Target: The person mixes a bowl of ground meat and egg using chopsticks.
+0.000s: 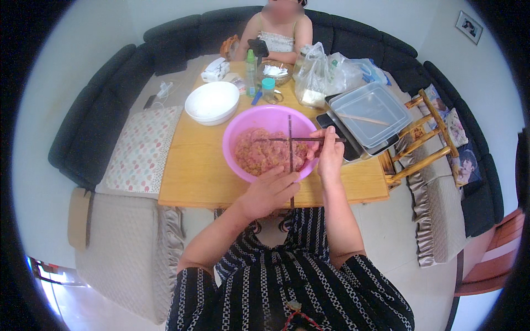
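A pink plastic bowl (269,176) stands on the wooden table before me, holding a minced meat mixture (265,155). At its right rim my right hand (330,155) grips one dark chopstick (281,139), which reaches level over the meat. A second dark chopstick (290,128) crosses it, running from the far side of the bowl past the near rim. My left hand (267,192) is at the near rim, its fingers over that second chopstick; whether they grip it or the rim is unclear.
White bowls (212,101) stand at the back left. Behind are a green-capped bottle (251,78), a teal-lidded jar (268,89) and plastic bags (312,78). Stacked trays with a translucent lid (372,111) sit right, beside a wooden chair (426,132). Another person (277,37) sits opposite.
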Demonstrator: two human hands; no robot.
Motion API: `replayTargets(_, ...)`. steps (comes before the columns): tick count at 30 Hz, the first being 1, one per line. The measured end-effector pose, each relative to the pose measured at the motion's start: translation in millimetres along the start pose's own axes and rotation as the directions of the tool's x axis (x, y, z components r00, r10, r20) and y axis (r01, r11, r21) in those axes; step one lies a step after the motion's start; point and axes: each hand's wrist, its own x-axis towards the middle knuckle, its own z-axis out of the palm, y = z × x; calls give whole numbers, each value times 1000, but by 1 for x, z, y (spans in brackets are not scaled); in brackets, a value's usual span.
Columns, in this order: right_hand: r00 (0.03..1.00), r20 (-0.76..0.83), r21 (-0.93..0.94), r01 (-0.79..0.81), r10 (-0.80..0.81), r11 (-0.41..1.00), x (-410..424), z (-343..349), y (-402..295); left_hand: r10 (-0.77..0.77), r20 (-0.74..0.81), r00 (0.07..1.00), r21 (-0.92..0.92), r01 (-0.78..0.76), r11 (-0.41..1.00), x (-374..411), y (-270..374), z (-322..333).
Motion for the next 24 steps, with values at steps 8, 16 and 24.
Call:
replayTargets(8, 999, -15, 106, -35, 37, 994, 3, -19, -2, -205, 45, 978, -14, 206, 978, -12, -22, -7)
replayTargets(16, 968, 243, -154, 109, -69, 982, -12, -18, 0, -232, -78, 970, -43, 229, 973, -11, -16, -26)
replayTargets(24, 918, 266, -374, 379, -294, 847, -12, -16, 3, -80, -105, 991, -99, 69, 993, 1, 9, -45)
